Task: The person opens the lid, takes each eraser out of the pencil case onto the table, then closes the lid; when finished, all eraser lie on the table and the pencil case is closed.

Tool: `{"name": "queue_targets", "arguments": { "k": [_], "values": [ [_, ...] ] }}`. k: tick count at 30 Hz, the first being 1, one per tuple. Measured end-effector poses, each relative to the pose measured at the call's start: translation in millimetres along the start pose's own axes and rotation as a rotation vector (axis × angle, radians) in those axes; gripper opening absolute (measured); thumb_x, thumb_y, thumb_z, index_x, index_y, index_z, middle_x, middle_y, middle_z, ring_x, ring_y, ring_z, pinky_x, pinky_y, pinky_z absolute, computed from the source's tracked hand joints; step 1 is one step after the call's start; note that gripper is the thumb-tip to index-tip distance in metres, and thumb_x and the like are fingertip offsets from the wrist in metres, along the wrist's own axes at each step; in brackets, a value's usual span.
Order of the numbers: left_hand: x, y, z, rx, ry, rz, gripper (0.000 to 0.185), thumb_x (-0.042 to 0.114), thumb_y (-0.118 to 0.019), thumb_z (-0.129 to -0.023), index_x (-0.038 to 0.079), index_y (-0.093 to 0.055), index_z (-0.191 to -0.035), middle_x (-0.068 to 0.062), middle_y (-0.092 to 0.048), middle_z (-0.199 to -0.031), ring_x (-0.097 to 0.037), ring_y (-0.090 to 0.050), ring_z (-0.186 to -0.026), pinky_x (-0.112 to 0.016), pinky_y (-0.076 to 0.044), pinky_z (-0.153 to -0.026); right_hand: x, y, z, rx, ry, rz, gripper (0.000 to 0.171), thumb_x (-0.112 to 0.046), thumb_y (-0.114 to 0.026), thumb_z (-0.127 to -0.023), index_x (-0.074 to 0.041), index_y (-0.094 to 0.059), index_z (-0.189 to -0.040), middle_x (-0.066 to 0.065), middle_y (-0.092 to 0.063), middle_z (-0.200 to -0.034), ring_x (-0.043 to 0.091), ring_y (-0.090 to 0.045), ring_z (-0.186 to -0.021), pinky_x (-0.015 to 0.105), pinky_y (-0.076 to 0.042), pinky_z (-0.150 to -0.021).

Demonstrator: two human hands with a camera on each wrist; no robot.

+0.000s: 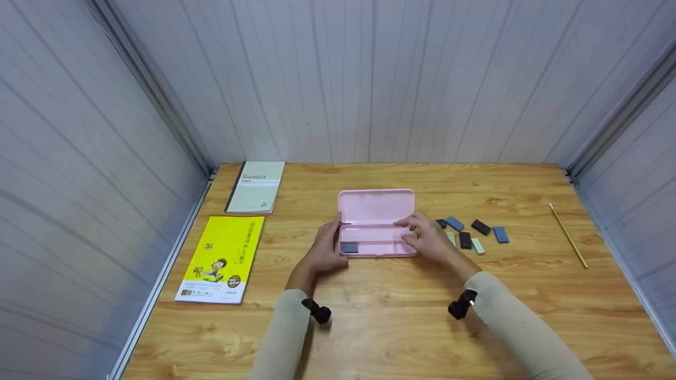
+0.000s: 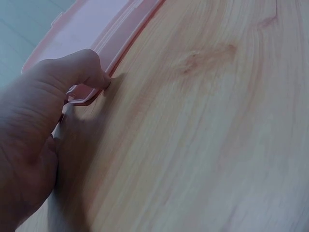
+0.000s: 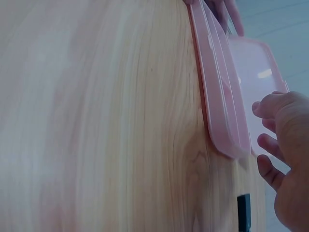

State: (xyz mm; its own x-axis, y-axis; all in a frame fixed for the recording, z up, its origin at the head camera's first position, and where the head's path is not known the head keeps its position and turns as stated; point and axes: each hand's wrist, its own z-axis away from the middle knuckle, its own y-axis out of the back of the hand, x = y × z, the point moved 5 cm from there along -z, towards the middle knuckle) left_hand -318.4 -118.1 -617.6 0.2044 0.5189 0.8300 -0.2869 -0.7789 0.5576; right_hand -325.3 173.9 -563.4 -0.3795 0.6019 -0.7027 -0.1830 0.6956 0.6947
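Note:
A pink pencil case lies with its lid raised at the middle of the table. My left hand grips its left end, the thumb at the front corner and the fingers along the side. Inside, a grey-blue eraser lies at the left of the front compartment. Over the case's right end is my right hand, its fingers bent and spread. Nothing shows between those fingers in the right wrist view, where the hand overlaps the pink lid.
Right of the case lie several small blocks like erasers, among them a blue one, a black one and a pale one. A gold pencil lies farther right. At left are a yellow book and a grey notebook.

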Motion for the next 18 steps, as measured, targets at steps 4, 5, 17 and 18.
{"name": "queue_targets", "arguments": {
  "k": [4, 5, 17, 18],
  "values": [
    [-0.2, 1.3, 0.7, -0.013, 0.004, -0.008, 0.128, 0.011, -0.086, -0.076, 0.006, -0.012, -0.181, -0.022, -0.034, -0.182, -0.043, -0.026, -0.17, -0.06, -0.024, -0.142, -10, -11, -4, 0.018, 0.062, -0.029, 0.034, 0.002, -0.079, -0.099, -0.005, -0.081, -0.132, 0.02, -0.076, -0.123, 0.038, -0.071, -0.114, 0.045, -0.06, -0.096],
    [-0.1, 1.3, 0.9, -0.017, 0.006, -0.009, 0.129, 0.012, -0.086, -0.077, 0.006, -0.012, -0.182, -0.022, -0.034, -0.183, -0.043, -0.025, -0.171, -0.06, -0.024, -0.142, -12, -14, -5, 0.021, 0.079, -0.036, 0.033, 0.002, -0.079, -0.099, -0.004, -0.081, -0.132, 0.02, -0.077, -0.122, 0.039, -0.072, -0.113, 0.048, -0.061, -0.097],
    [-1.3, 3.5, -2.0, -0.025, 0.075, -0.005, 0.128, 0.012, -0.091, -0.08, 0.015, -0.014, -0.183, -0.016, -0.035, -0.184, -0.039, -0.026, -0.172, -0.057, -0.022, -0.144, -32, -53, -9, -0.021, 0.142, -0.053, 0.029, -0.002, -0.078, -0.101, -0.006, -0.081, -0.13, 0.018, -0.082, -0.123, 0.037, -0.075, -0.113, 0.056, -0.062, -0.103],
    [-1.3, 3.7, -2.3, -0.021, 0.073, -0.003, 0.128, 0.013, -0.091, -0.08, 0.014, -0.016, -0.183, -0.016, -0.036, -0.184, -0.039, -0.027, -0.172, -0.057, -0.023, -0.144, -33, -55, -9, -0.026, 0.146, -0.062, 0.029, -0.003, -0.078, -0.101, -0.005, -0.081, -0.13, 0.018, -0.082, -0.124, 0.036, -0.075, -0.114, 0.056, -0.062, -0.103]
  ]
}}
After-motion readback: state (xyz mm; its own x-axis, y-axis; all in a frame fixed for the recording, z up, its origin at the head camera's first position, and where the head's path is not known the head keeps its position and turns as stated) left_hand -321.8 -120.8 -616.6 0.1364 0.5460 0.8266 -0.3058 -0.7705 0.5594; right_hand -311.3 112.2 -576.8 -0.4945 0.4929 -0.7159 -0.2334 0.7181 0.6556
